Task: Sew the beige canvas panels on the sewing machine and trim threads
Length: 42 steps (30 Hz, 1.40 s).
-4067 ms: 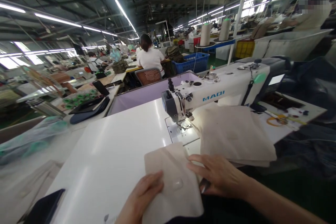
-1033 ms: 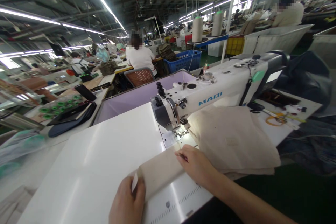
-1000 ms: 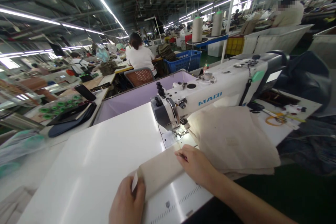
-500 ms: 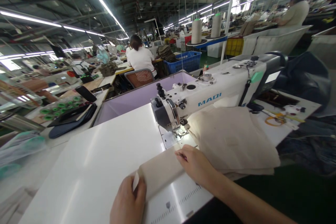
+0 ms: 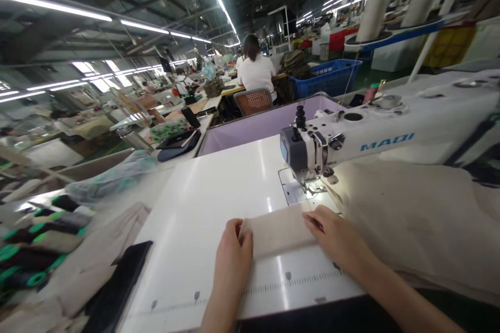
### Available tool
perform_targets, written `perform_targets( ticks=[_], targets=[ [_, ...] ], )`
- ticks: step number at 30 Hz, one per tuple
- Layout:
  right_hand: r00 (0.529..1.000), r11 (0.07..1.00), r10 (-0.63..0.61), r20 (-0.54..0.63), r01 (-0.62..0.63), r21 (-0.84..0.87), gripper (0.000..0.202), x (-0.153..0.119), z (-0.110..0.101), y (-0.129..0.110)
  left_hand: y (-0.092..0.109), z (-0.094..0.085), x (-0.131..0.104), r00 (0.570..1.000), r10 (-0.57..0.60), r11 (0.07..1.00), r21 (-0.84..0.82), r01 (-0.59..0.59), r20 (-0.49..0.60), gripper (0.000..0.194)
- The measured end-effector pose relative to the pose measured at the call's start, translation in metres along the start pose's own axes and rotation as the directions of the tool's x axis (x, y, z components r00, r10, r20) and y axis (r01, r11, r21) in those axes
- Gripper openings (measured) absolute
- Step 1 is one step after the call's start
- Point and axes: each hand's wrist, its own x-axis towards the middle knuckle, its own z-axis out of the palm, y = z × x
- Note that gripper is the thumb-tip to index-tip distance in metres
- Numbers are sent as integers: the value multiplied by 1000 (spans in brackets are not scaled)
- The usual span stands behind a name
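Observation:
A beige strip of fabric (image 5: 279, 231) lies on the white sewing table (image 5: 219, 192), just in front of the needle area of a sewing machine (image 5: 375, 130). My left hand (image 5: 235, 250) pinches the strip's left end between thumb and fingers. At its right end, my right hand (image 5: 336, 231) is closed on the fabric's edge, close to the presser foot (image 5: 314, 186). A larger piece of beige fabric (image 5: 414, 218) is spread to the right, under the machine arm and partly behind my right forearm.
Thread cones (image 5: 373, 15) stand on a blue rack behind the machine. To the left are dark and green-ended thread spools (image 5: 35, 244) and beige cloth (image 5: 105, 250). A lilac bin wall (image 5: 242, 127) borders the table's far side. A person in white (image 5: 257, 73) sits beyond it.
The view has swung left, so the machine appears farther right and the spools at left have come into view. Both hands still hold the strip, which looks more level between them.

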Motion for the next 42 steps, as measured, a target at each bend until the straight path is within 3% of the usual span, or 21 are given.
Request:
perform_targets(
  ticks=[7,12,14,16,17,19,21,23,27,33,37,42],
  targets=[
    [1000,1000,6,-18,-7,-12,25,0,0,-1,-1,3,2,999,-22,1000,4,22,-48,30],
    [1000,998,15,12,-14,-58,23,0,-1,-2,-3,6,1,1000,0,995,102,0,-2,28],
    [999,993,-8,31,12,-115,22,0,-4,-4,-2,6,-2,993,98,970,229,-81,-66,32],
    [997,978,-48,62,59,-198,24,0,-8,-6,-1,4,-3,953,290,887,400,-230,-94,33],
    [994,967,-74,80,91,-237,24,0,-10,-7,1,2,-3,924,380,822,471,-320,-35,32],
    [984,944,-138,111,165,-286,26,2,-14,-9,4,-2,1,869,451,699,525,-485,202,32],
    [972,925,-184,144,221,-308,27,3,-18,-10,9,-6,8,822,407,648,509,-567,397,35],
    [969,922,-184,166,229,-314,27,3,-19,-10,16,-6,19,816,374,652,501,-569,441,35],
    [986,940,-123,112,151,-304,22,-4,-16,-14,40,11,46,822,422,682,464,-565,382,36],
    [991,942,-96,89,119,-312,24,-13,-16,-16,76,55,86,777,497,700,350,-622,386,42],
    [993,928,-75,90,103,-357,24,-8,-14,-14,85,69,107,685,590,671,211,-710,427,37],
    [996,916,-60,63,80,-394,26,-3,-8,-12,85,74,118,682,599,670,204,-714,419,33]
  ],
)
